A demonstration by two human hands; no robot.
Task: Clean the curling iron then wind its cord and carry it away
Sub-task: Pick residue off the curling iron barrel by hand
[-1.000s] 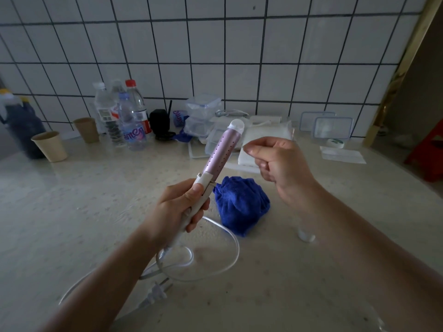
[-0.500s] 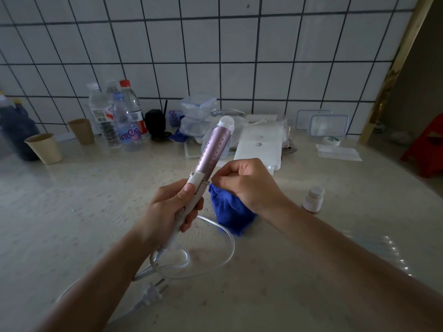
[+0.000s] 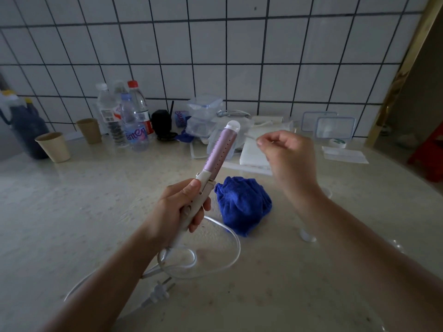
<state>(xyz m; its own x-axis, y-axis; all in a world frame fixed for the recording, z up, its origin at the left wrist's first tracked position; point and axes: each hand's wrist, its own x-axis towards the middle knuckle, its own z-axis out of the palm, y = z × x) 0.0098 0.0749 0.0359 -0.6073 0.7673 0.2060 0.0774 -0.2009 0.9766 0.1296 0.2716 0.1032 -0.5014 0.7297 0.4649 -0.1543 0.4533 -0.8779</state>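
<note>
Two hands, left [image 3: 178, 209] gripping curling iron [image 3: 217, 155], right [image 3: 286, 155] pinching swab [image 3: 250, 137]

left hand [image 3: 178, 208] grips curling iron [image 3: 211, 171] by white handle, pink barrel tilted up-right; right hand [image 3: 285, 154] raised beside barrel tip, pinching thin white stick [image 3: 250, 136]; blue cloth [image 3: 243, 204] bunched on counter [image 3: 72, 212], cord [image 3: 215, 255] looped, plug [image 3: 155, 292] lying loose

1. We see a pale speckled counter [image 3: 72, 212] vs. a tiled wall.
2. Mid: blue cloth [image 3: 243, 204] bunched, white cord [image 3: 227, 257] looped beside it, plug [image 3: 155, 292] nearer us.
3. Back left: two paper cups [image 3: 54, 146], water bottles [image 3: 133, 121].
4. Back right: clear containers [image 3: 203, 116], tape roll [image 3: 337, 142].
</note>
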